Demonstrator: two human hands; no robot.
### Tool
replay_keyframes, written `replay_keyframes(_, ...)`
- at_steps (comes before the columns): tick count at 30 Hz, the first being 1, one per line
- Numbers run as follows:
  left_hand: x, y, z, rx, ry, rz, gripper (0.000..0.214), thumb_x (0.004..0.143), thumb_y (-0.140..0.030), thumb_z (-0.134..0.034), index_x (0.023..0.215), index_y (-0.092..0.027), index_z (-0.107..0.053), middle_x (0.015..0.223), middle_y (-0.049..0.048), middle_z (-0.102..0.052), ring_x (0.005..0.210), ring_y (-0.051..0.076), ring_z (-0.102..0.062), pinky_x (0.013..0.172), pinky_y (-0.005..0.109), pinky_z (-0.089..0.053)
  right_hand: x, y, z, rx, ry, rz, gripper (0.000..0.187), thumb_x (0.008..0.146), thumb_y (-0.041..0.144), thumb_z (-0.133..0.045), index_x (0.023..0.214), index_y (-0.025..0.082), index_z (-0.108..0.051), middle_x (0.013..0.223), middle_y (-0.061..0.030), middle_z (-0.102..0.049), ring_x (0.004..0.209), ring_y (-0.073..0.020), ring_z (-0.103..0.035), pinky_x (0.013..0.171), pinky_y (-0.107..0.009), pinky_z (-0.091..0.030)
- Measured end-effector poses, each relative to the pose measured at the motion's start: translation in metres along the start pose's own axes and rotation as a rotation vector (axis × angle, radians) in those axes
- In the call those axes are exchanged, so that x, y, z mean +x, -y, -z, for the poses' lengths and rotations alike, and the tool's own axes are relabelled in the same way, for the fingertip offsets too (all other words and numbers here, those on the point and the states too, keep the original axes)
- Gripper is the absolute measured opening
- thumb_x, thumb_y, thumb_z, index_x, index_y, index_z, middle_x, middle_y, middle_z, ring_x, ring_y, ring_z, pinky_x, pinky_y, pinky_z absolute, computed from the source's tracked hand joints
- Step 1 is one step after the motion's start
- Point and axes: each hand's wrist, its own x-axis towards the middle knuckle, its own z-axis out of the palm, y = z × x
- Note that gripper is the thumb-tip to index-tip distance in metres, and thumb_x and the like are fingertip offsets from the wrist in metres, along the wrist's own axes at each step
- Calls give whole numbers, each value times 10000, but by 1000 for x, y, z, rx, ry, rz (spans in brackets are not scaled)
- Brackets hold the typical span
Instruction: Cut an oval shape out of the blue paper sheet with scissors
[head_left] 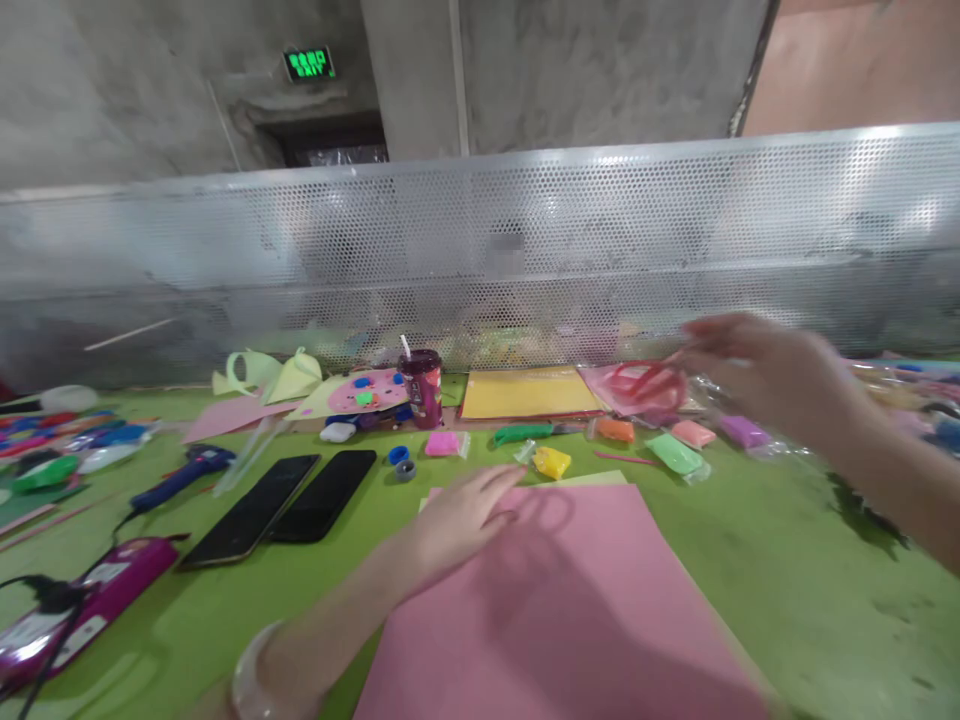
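My left hand lies on the upper left part of a pink sheet of paper, its fingers stretched out. Beneath that sheet, a pale yellow-green sheet shows along the top edge. Off to the right, my right hand is raised above the table with bent fingers. It grips what appears to be a pair of red-handled scissors, blurred, with the loops pointing left. Their looped shadow falls on the pink sheet. A yellow clay packet lies just beyond my left fingertips.
Behind the green table stands a perforated metal screen. Along it are a purple cup, yellow paper, a green cutter and several clay packets. Two phones, a glue gun and a purple power strip lie left.
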Motion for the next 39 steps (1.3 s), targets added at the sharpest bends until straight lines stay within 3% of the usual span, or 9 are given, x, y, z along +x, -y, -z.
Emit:
replay_keyframes(3, -2, -13, 4, -256, -66, 37, 592, 804, -454, -482, 1334, -303, -265, 1369, 30, -375, 1214, 212, -381, 942, 367, -378, -38, 28, -36, 139, 424, 206, 157, 735, 330, -587, 647, 210, -638, 1142, 19, -547, 851, -173, -574, 747, -318, -469)
replay_keyframes(7, -2, -28, 4, -464, -63, 71, 410, 729, -375, -606, 1102, -216, -541, 1036, 43, -634, 933, 216, -578, 814, 338, -454, -62, 42, -63, 364, 612, 245, 208, 757, 342, -558, 608, 198, -574, 1004, -7, -589, 852, -177, -579, 758, -335, -477)
replay_keyframes(10, 0, -31, 0, -576, -81, 117, 178, 759, -324, -566, 801, -161, -625, 766, 20, -658, 754, 199, -601, 706, 318, -469, -65, 41, -68, 551, 775, 229, 140, 746, 338, -586, 816, 217, -592, 990, -15, -589, 886, -175, -571, 792, -340, -473)
replay_keyframes(12, 1, -30, -2, -713, -123, 122, 164, 751, -308, -574, 781, -154, -622, 770, 23, -650, 749, 197, -596, 694, 311, -465, -66, 36, -71, 715, 926, 190, 317, 747, 347, -596, 1034, 222, -545, 1068, -40, -567, 928, -179, -561, 808, -341, -469)
replay_keyframes(18, 1, -27, -6, -854, -347, 27, 104, 714, -285, -632, 760, -196, -607, 879, 23, -525, 826, 175, -539, 709, 284, -451, -81, 18, -85, 938, 1036, -5, 270, 797, 250, -546, 1059, 193, -579, 1051, -57, -598, 943, -184, -559, 864, -353, -414)
replay_keyframes(24, 4, -23, -13, -683, -454, 31, 168, 712, -348, -639, 796, -219, -572, 1065, 49, -441, 1027, 218, -460, 814, 333, -436, -85, 14, -91, 1164, 1171, -97, 380, 691, 144, -574, 1068, 181, -600, 1004, -51, -626, 962, -191, -551, 925, -355, -352)
replay_keyframes(31, 8, -5, -21, -211, -370, 62, 384, 770, -439, -546, 1089, -246, -454, 1122, 62, -498, 1096, 231, -439, 910, 396, -358, -92, 12, -97, 1027, 1003, -234, 271, 674, 255, -659, 920, 142, -641, 887, -55, -638, 851, -190, -578, 839, -335, -407)
replay_keyframes(35, 11, 19, -23, 12, -209, 109, 488, 689, -475, -619, 1082, -201, -526, 1080, 91, -548, 1077, 291, -444, 900, 431, -332, -91, 5, -97, 1175, 804, -392, 288, 646, 284, -700, 889, 164, -604, 883, -45, -611, 837, -173, -580, 762, -291, -435)
replay_keyframes(39, 14, 27, -17, 95, -111, 166, 368, 680, -420, -640, 984, -216, -596, 928, 48, -633, 932, 258, -543, 851, 399, -345, -84, -6, -99, 1290, 576, -474, 235, 668, 328, -677, 795, 144, -604, 781, -33, -589, 720, -124, -549, 684, -238, -436)
